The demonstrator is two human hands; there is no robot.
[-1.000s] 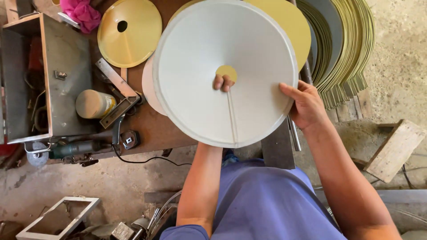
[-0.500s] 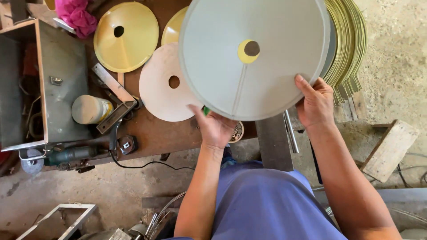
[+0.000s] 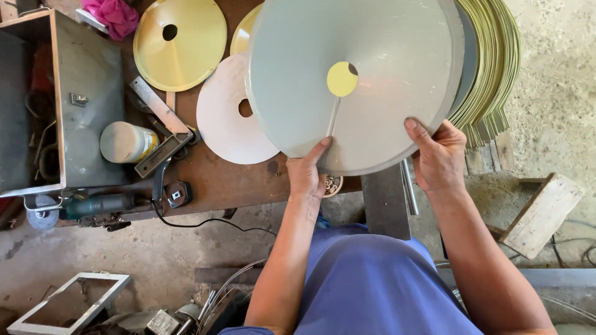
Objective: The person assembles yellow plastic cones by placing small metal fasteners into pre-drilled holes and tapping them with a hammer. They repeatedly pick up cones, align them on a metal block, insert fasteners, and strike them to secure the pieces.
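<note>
You hold a large grey metal disc, slit from its centre hole to the near edge, above a brown workbench. Your left hand pinches the near rim just left of the slit, thumb on top. Your right hand grips the near rim further right, thumb over the top face, fingers underneath.

A second ago the disc sat closer to you, your left thumb at its centre hole. It has since moved away and to the right, and your left hand has slid down to the rim. Yellow now shows through the hole, so the disc hangs over a yellow sheet.

On the bench to the left, a smaller pale disc with a hole is now uncovered; beyond it lies a yellow disc. Far right, a fanned stack of yellow-green discs juts from behind the grey one. A pale tub stands left beside a metal box; a pink cloth lies far left.
</note>
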